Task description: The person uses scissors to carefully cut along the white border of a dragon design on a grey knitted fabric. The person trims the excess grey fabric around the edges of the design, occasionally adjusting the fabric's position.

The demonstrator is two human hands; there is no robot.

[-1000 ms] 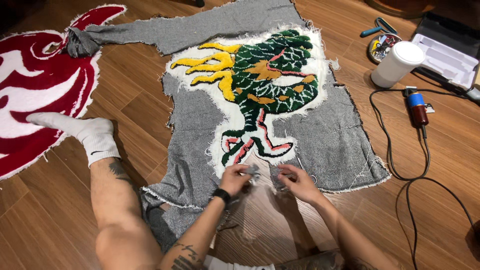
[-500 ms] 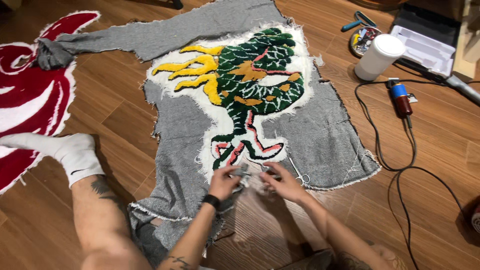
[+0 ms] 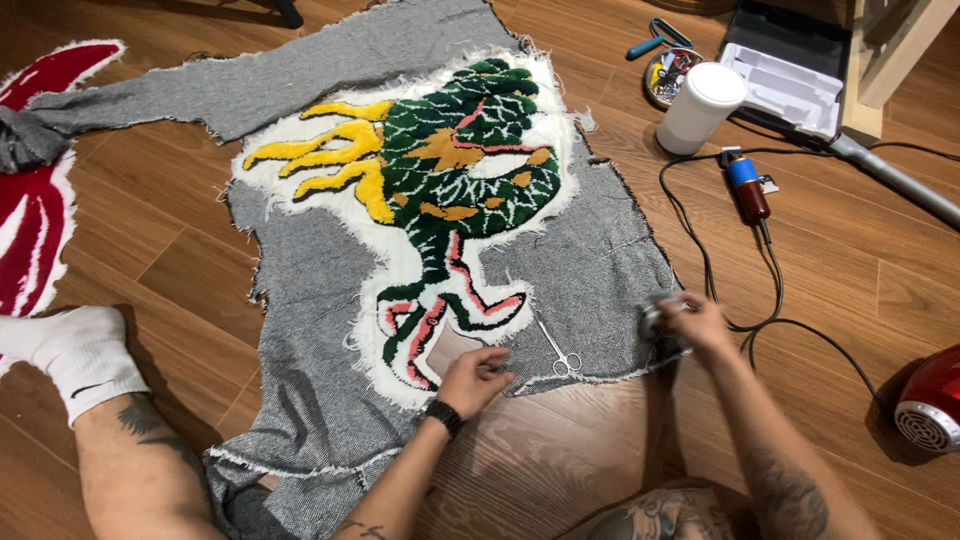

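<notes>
Pinching the grey backing cloth (image 3: 610, 290) at the rug's near edge, the left hand (image 3: 475, 380) presses; the right hand (image 3: 695, 322) bunches it: soft, limp, probably light.

To your left a red and white tufted rug (image 3: 35, 215) lies on the wooden floor (image 3: 140, 250). To your upper right a white cylindrical container (image 3: 700, 107) stands beside a round tin of small tools (image 3: 668, 80) and an open grey case (image 3: 790, 75). A corded trimmer with a blue band (image 3: 747, 188) lies nearby, a red appliance (image 3: 932, 400) at the right edge.
</notes>
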